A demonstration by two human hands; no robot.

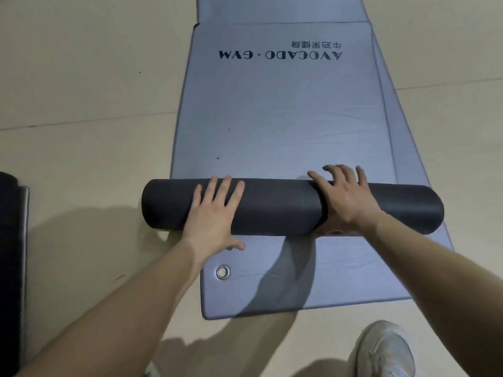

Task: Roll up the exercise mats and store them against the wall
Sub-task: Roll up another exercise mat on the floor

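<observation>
Fingers [226, 191] of the left hand [212, 219] and right hand [344, 202] are lying spread on the dark mat roll [285, 208], gripping nothing; pushing evenly with both should be giving a tight, straight roll.

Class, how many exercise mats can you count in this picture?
3 for sure: a half-rolled mat under the left hand and right hand, a flat mat beneath it, and a rolled mat at the left edge. The strip at the top may be a fourth.

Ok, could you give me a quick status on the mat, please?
Left hand, right hand flat on dark roll. Part rolled; printed stretch flat ahead. Nothing on it.
</observation>
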